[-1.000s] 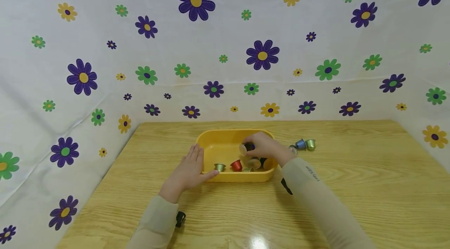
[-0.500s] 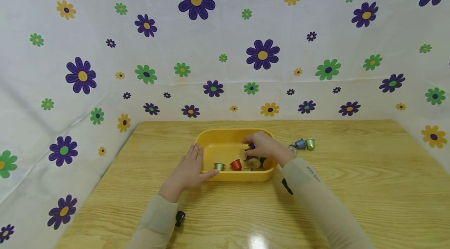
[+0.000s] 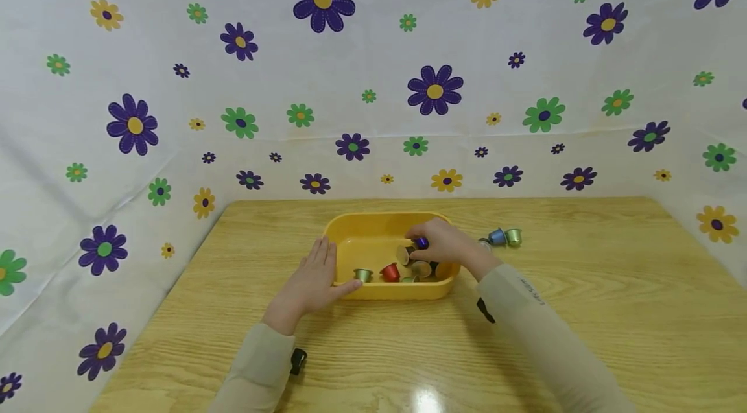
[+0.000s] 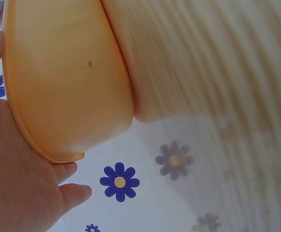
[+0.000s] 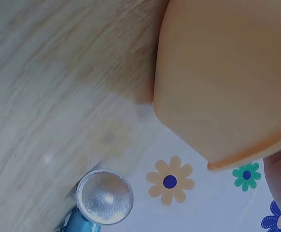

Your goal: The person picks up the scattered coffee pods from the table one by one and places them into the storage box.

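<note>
My left hand (image 3: 312,280) rests against the left end of a yellow plastic tray (image 3: 379,293), fingers straight along the side and thumb at the near left corner. Over the tray's right half, my right hand (image 3: 446,244) holds a purple coffee capsule (image 3: 421,242) between curled fingers and thumb. Just left of these fingertips, a capsule with a tan lid (image 3: 404,255) lies in the tray. A red capsule (image 3: 390,272), a pale green capsule (image 3: 363,275) and several others lie along the near side. In the left wrist view, my left hand (image 4: 24,188) touches the tray rim (image 4: 22,128).
Right of the tray, a blue capsule (image 3: 497,236) and a green capsule (image 3: 513,236) lie on the wooden table (image 3: 362,348). A silver-lidded capsule (image 5: 105,196) shows beside them in the right wrist view. A flowered white cloth (image 3: 373,56) hangs behind the table.
My right hand has lowered the tan-lidded capsule into the tray and let it go, then shifted slightly right with the purple capsule. My left hand has stayed at the tray.
</note>
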A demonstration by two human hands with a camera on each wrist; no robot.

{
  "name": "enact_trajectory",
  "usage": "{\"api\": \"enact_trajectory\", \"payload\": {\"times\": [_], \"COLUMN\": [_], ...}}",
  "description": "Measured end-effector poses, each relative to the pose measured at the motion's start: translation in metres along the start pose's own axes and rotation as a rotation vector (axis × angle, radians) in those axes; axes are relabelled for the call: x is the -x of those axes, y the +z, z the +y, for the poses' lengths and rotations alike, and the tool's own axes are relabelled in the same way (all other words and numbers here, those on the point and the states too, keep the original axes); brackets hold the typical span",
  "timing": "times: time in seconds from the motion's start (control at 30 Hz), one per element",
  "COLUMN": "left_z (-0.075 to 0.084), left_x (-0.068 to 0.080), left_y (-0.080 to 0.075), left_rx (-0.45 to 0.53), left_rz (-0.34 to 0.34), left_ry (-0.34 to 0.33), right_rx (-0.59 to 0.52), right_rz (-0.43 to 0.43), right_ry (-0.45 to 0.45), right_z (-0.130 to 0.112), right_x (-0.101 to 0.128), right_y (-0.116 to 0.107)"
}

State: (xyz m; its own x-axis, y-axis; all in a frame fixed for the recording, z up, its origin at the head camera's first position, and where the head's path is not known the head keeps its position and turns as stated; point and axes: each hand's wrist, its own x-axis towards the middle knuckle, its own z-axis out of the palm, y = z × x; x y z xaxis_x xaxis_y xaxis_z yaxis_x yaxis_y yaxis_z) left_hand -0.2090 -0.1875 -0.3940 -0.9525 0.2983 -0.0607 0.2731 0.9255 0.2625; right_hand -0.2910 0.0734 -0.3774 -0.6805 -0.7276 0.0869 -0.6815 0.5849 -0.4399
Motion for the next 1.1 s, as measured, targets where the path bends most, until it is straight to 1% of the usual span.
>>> {"api": "enact_trajectory", "payload": {"times": [0.13,0.2,0.4,0.6,0.93,1.1], "left_z": [0.000,0.000,0.000,-0.001,-0.003,-0.003], "left_x": [0.000,0.000,0.000,0.000,0.000,0.000], "left_y": [0.000,0.000,-0.001,-0.001,0.001,0.002], "left_rx": [-0.008,-0.016,-0.010,-0.014,-0.011,-0.020], "left_rz": [-0.004,-0.008,-0.011,-0.008,-0.001,-0.004], "left_ry": [-0.003,-0.008,-0.005,0.000,0.008,0.006], "right_rx": [-0.003,-0.007,-0.064,-0.084,-0.067,-0.071], "right_rz": [0.005,0.012,0.030,0.071,0.132,0.173], "right_ry": [0.006,0.023,0.068,0.101,0.102,0.137], "right_z": [-0.001,-0.001,0.001,0.006,0.014,0.019], "right_x": [0.007,0.011,0.021,0.031,0.050,0.060], "right_y": [-0.005,-0.008,-0.013,-0.016,-0.022,-0.026]}}
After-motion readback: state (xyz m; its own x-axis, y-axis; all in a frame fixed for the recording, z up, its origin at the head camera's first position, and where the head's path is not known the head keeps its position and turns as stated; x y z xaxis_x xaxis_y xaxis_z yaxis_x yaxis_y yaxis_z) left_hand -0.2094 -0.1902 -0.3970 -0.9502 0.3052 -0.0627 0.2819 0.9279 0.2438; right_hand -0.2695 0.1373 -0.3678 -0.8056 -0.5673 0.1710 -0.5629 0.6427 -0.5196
